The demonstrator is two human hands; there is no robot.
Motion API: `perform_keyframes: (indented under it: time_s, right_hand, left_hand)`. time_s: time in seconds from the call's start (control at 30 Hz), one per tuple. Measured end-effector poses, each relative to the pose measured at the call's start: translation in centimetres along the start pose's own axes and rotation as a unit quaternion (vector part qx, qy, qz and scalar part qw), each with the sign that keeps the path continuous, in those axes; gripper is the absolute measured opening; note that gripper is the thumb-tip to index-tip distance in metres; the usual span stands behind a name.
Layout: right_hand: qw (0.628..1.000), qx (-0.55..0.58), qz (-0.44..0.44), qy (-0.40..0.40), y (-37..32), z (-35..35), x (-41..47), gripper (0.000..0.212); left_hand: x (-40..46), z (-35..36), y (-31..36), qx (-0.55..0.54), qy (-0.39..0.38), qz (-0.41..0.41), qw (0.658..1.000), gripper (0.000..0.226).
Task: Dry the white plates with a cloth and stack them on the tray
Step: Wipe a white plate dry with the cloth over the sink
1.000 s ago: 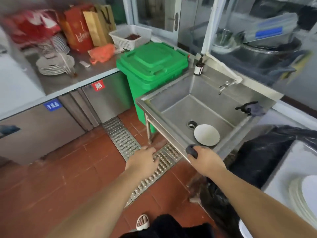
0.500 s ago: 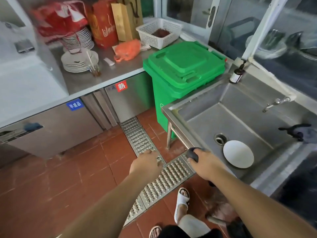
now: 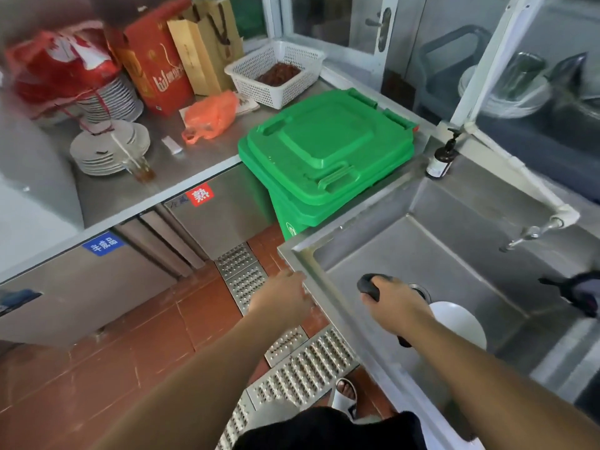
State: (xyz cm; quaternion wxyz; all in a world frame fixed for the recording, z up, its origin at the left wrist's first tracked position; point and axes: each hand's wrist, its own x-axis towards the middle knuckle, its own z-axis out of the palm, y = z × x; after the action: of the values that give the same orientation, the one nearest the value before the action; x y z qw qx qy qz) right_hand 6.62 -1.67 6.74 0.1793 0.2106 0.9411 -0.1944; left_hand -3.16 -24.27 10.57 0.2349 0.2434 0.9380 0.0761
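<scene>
Steel sink (image 3: pixel 383 241) fills the lower right; a white plate (image 3: pixel 461 323) lies just right of the right hand (image 3: pixel 393 303), which grips a dark cloth (image 3: pixel 368 285). Left hand (image 3: pixel 285 298), left of centre, hangs loosely open.

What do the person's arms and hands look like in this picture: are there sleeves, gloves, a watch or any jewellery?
Both forearms are bare as far as the picture shows; no sleeve reaches them. The left hand and the right hand wear no gloves. No watch, bracelet or ring shows on either wrist or on the visible fingers.

One white plate (image 3: pixel 461 323) in the sink – two plate stacks (image 3: pixel 108 125) – one green bin (image 3: pixel 324 157)
</scene>
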Motion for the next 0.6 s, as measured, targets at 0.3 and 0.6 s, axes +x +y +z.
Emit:
perform_keyframes:
  time_s: [0.3,0.6]
  right_hand:
    - [0.984,0.111,0.138,0.032,7.5,-1.7,1.4,0.024]
    - [0.906,0.243,0.343,0.053,13.0,-1.3,0.0,0.029]
  left_hand:
    - [9.4,0.2,7.3,0.089,-0.087,0.107,0.986,0.043]
    - [19.2,2.5,13.4,0.146,-0.148,0.258,0.943,0.042]
